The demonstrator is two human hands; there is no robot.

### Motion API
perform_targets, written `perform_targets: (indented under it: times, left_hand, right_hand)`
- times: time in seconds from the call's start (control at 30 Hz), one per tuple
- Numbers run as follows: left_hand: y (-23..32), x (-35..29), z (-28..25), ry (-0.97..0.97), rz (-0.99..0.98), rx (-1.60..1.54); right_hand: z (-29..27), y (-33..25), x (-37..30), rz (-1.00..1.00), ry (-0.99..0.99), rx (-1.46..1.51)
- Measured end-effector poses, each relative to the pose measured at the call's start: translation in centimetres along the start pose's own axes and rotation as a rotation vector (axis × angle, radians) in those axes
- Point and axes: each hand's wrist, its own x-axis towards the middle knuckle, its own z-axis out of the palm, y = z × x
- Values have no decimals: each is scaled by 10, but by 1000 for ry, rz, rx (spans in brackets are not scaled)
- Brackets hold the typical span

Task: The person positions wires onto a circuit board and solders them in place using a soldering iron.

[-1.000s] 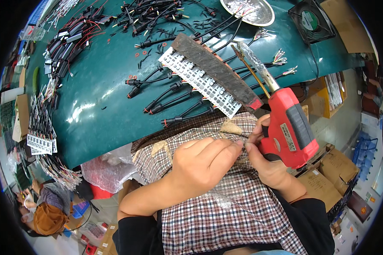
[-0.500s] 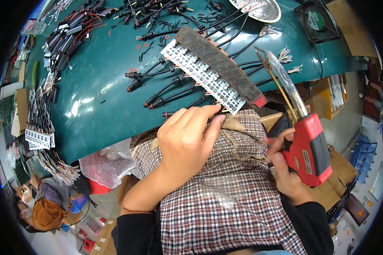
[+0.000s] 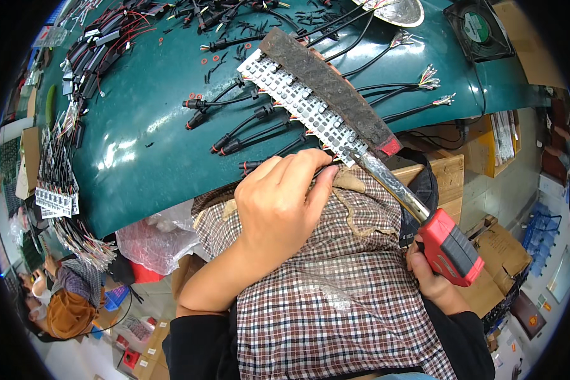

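A white circuit board strip (image 3: 297, 104) with rows of small dark parts lies along a dark, worn bar (image 3: 329, 92) near the table's front edge. My left hand (image 3: 275, 199) is closed at the strip's near end, thumb and forefinger pinching a black cable (image 3: 287, 151) whose thin wires meet the board; the fingers partly cover it. In my right hand (image 3: 432, 278) is a red and black soldering gun (image 3: 452, 247). Its long metal barrel slants up to the left, with the tip at the near end of the strip, close to my left fingertips.
Several black cables with connectors (image 3: 234, 144) reach out left of the strip, and stripped cable ends (image 3: 429, 81) lie on the right. Bundled wires (image 3: 60, 171) line the table's left side. A metal dish (image 3: 402, 12) and a black fan (image 3: 478, 30) stand at the back. Another person (image 3: 73, 304) sits at lower left.
My right hand has swung the soldering gun down and left, bringing its tip from above the bar's right side to the strip's near end. My left hand stays nearly in place.
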Motion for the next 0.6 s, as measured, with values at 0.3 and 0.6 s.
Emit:
perform_targets:
  times: [0.3,0.6]
  left_hand:
    - [-4,1,0,11,68,53]
    - [-3,3,1,20,71,55]
  right_hand:
    - [1,5,4,-6,-67,11]
    - [6,-3,10,-29,-54,29]
